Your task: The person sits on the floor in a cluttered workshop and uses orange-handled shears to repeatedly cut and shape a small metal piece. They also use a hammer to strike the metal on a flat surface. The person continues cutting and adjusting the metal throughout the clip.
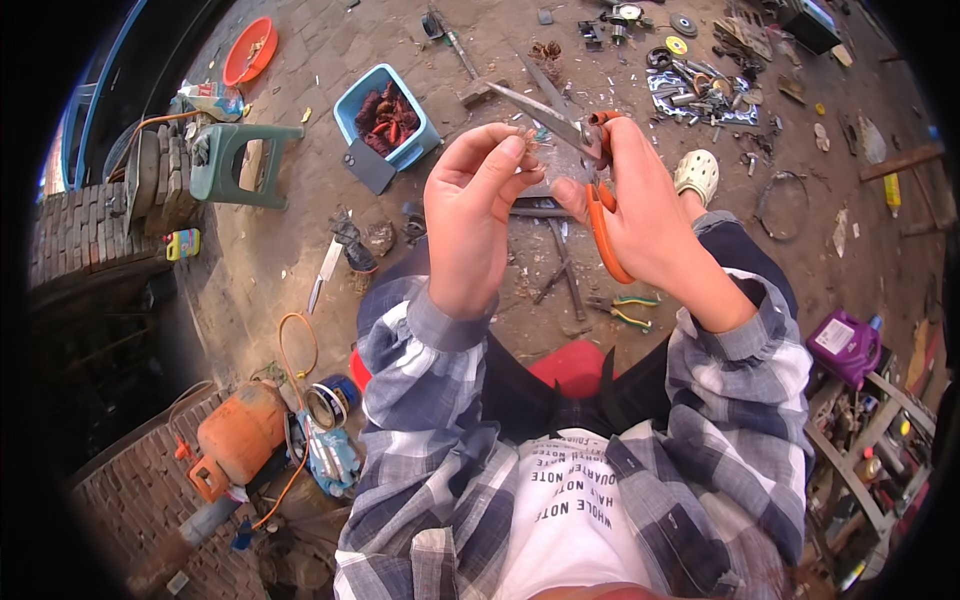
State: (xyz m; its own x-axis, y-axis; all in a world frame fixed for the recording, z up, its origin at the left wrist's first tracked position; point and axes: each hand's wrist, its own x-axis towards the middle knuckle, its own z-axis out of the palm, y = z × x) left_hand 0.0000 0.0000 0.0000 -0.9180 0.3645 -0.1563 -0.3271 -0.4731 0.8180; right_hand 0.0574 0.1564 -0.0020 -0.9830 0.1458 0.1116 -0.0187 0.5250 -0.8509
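Observation:
My left hand [468, 205] is raised in front of me, thumb and fingertips pinched together on a small tuft of thin strands [533, 138]. What the strands are made of is too small to tell. My right hand [648, 215] grips a pair of scissors [560, 122] by the orange handles. Its blades stand apart and point to the far left, just beyond the left fingertips. Below the hands, metal bars [565, 265] lie on the ground, with pliers [628, 310] with yellow-green handles to their right.
A blue bin [420, 150] holding dark red pieces stands ahead left, near a green stool [245, 165]. A knife [325, 272] lies at left. Metal parts [705, 95] are heaped at far right. An orange gas cylinder [240, 430] is at lower left, a purple jug [845, 345] at right.

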